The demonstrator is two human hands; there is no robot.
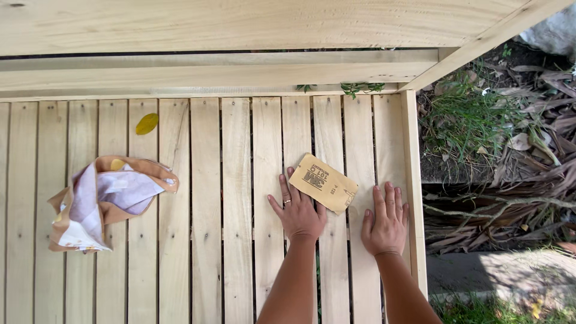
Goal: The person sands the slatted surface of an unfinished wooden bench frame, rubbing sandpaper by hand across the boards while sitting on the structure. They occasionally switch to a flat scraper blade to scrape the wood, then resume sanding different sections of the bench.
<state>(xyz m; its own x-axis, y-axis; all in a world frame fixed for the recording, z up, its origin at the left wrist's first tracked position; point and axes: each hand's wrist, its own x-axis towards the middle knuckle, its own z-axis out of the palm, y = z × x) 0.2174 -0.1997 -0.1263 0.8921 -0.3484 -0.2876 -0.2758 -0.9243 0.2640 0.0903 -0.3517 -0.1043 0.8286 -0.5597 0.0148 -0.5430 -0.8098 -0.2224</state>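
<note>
A tan sheet of sandpaper (324,182) lies tilted on the pale wooden slats (207,198) of a bench seat. My left hand (298,211) rests flat on the slats with its fingertips pressing the sheet's lower left edge; a ring shows on one finger. My right hand (384,222) lies flat, fingers together, on the slats near the right rail, just right of the sandpaper and not touching it.
A crumpled tan and white cloth (102,201) sits on the slats at left. A yellow leaf (147,123) lies near the back. The wooden backrest (240,24) runs along the top. Grass, dry leaves and branches (510,174) lie beyond the right rail (414,192).
</note>
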